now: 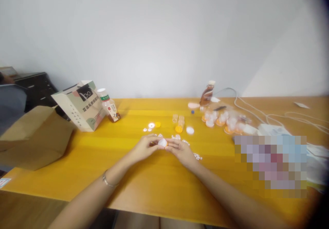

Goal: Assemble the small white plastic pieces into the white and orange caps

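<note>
Over the middle of the table, my left hand (147,146) and my right hand (180,149) meet around a small white and orange round piece (162,142). The fingertips of both hands pinch it from either side. Just beyond the hands lie small white cut-out parts (177,137), with another white part (197,156) by my right wrist. Farther back are a white ring (151,125), a yellow disc (157,124), clear cups (181,120), a yellow cap-like piece (179,129) and a white disc (190,130).
On the left stand a brown paper bag (36,136), a printed carton bag (82,110) and a white-capped bottle (109,105). A brown drink bottle (207,94), several white-and-orange pieces (221,119), white cables (257,109) and a blurred-out item (272,164) occupy the right.
</note>
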A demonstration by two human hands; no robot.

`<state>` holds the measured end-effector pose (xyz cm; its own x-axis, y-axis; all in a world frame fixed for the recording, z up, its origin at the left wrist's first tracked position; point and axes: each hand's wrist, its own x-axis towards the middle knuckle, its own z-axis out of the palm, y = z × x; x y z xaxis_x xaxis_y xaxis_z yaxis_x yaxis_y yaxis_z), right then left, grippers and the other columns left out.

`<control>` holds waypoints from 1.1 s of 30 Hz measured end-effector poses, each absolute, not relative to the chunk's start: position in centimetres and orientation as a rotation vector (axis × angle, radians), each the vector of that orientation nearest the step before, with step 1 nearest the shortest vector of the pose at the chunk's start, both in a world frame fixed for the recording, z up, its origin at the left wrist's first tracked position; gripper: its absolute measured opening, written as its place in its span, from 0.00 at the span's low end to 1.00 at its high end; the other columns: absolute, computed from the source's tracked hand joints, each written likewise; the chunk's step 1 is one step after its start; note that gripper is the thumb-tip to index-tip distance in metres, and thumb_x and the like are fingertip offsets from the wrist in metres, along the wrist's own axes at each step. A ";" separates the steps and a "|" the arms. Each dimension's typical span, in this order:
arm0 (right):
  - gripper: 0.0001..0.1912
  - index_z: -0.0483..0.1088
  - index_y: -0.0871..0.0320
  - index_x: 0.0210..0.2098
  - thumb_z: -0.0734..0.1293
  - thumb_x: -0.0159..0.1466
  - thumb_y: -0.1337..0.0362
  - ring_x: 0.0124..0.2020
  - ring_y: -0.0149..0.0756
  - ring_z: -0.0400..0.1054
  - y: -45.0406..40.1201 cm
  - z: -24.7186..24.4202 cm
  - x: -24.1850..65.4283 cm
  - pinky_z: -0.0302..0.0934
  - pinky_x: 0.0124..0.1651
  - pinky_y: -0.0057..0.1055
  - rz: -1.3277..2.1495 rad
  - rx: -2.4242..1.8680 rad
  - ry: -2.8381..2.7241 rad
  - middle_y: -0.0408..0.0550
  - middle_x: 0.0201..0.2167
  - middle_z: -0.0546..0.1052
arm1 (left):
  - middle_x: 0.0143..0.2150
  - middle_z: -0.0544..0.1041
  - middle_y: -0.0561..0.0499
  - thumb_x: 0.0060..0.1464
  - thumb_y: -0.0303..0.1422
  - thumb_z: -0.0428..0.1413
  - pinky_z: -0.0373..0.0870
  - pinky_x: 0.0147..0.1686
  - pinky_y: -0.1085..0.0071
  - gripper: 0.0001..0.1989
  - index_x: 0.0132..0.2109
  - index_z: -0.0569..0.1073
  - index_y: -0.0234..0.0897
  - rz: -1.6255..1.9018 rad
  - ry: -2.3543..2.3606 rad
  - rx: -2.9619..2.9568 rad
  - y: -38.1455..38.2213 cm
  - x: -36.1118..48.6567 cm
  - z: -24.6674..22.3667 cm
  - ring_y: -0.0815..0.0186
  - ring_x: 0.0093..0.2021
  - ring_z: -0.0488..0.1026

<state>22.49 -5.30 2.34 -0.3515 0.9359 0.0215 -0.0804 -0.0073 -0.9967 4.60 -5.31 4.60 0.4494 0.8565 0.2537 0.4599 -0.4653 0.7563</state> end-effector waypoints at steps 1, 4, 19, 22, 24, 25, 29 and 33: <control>0.17 0.70 0.55 0.38 0.69 0.48 0.62 0.39 0.39 0.70 -5.3 2.3 22.5 0.60 0.49 0.40 1.534 -0.957 -1.393 0.46 0.34 0.77 | 0.35 0.72 0.49 0.50 0.34 0.53 0.66 0.35 0.73 0.12 0.42 0.73 0.36 0.820 1.083 2.103 -5.3 4.4 4.8 0.67 0.35 0.69; 0.20 0.70 0.55 0.40 0.69 0.47 0.60 0.38 0.38 0.70 -5.2 2.1 22.6 0.60 0.48 0.41 1.615 -0.968 -1.350 0.46 0.33 0.77 | 0.37 0.74 0.49 0.51 0.33 0.52 0.65 0.35 0.74 0.13 0.44 0.72 0.35 0.789 1.067 2.101 -5.2 4.1 5.2 0.68 0.35 0.69; 0.19 0.71 0.57 0.39 0.69 0.47 0.62 0.42 0.42 0.69 -5.6 2.5 22.5 0.59 0.50 0.41 1.538 -0.981 -1.464 0.47 0.38 0.76 | 0.34 0.73 0.48 0.51 0.33 0.51 0.66 0.34 0.74 0.12 0.41 0.72 0.33 0.806 1.077 2.162 -5.7 4.6 5.0 0.68 0.33 0.70; 0.19 0.71 0.56 0.40 0.69 0.47 0.62 0.42 0.42 0.69 -5.8 2.4 22.4 0.59 0.50 0.42 1.514 -0.953 -1.469 0.47 0.38 0.77 | 0.33 0.72 0.49 0.49 0.33 0.52 0.67 0.34 0.74 0.12 0.41 0.72 0.33 0.838 1.091 2.200 -5.9 4.9 5.0 0.69 0.31 0.70; 0.18 0.71 0.56 0.39 0.69 0.48 0.62 0.42 0.42 0.69 -5.9 2.3 22.3 0.60 0.50 0.42 1.503 -0.935 -1.472 0.47 0.37 0.77 | 0.32 0.72 0.49 0.48 0.33 0.53 0.67 0.34 0.74 0.12 0.41 0.72 0.34 0.840 1.107 2.217 -6.0 5.0 4.9 0.69 0.31 0.69; 0.17 0.71 0.56 0.39 0.68 0.49 0.62 0.42 0.42 0.69 -5.9 2.3 22.3 0.60 0.50 0.42 1.497 -0.927 -1.471 0.47 0.37 0.77 | 0.32 0.72 0.50 0.48 0.33 0.53 0.67 0.34 0.74 0.12 0.41 0.72 0.34 0.844 1.111 2.218 -6.0 5.1 4.8 0.69 0.31 0.69; 0.19 0.70 0.56 0.40 0.69 0.48 0.61 0.42 0.41 0.69 -5.8 2.2 22.2 0.59 0.51 0.42 1.492 -0.920 -1.445 0.47 0.37 0.77 | 0.32 0.72 0.49 0.49 0.33 0.52 0.68 0.33 0.74 0.12 0.41 0.72 0.34 0.905 1.111 2.184 -6.0 5.3 4.7 0.69 0.31 0.70; 0.19 0.70 0.56 0.40 0.69 0.47 0.62 0.41 0.41 0.70 -5.7 2.2 22.2 0.59 0.51 0.43 1.498 -0.919 -1.430 0.47 0.36 0.77 | 0.32 0.72 0.50 0.50 0.33 0.52 0.68 0.33 0.74 0.12 0.42 0.72 0.35 0.907 1.086 2.178 -6.1 5.3 4.8 0.69 0.31 0.70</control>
<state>22.25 -5.72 2.24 -0.3704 0.9278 0.0452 -0.0877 0.0135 -0.9961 5.26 -6.08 4.83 0.4494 0.8314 0.3269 0.4695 -0.5311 0.7053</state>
